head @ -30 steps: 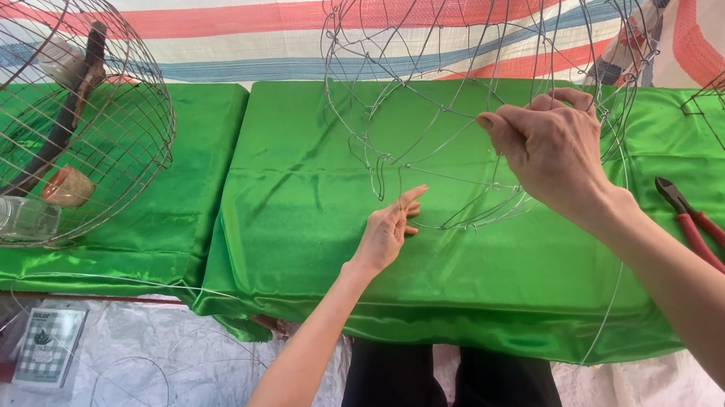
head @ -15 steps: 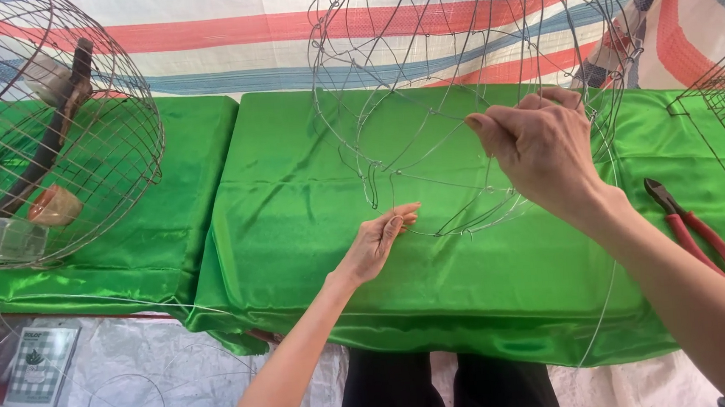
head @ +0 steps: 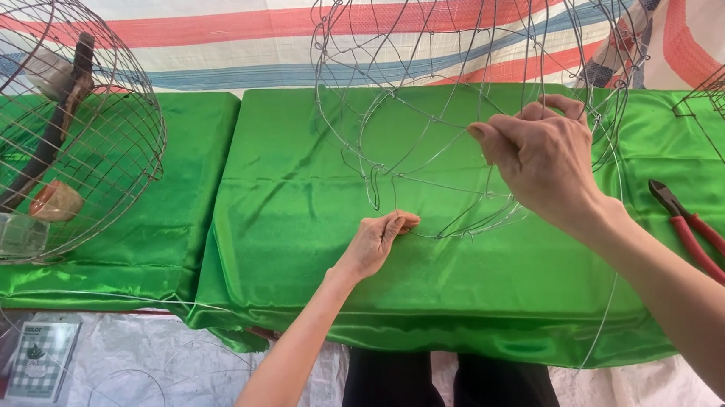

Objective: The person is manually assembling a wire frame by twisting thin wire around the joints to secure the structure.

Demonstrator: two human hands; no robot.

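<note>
I see the half-built wire cage frame standing on the green-draped desk, with my right hand raised against its near side, fingers pinched on a thin wire strand. My left hand rests lower on the cloth, fingertips closed on the frame's bottom wire loop. The frame is bare grey wire, domed and open-meshed; red-handled pliers lie to its right.

An unfinished dome of thin grey wire, the wire cage frame, stands at the far middle of the green cloth, its loose lower strands seemingly trailing nearer.
</note>
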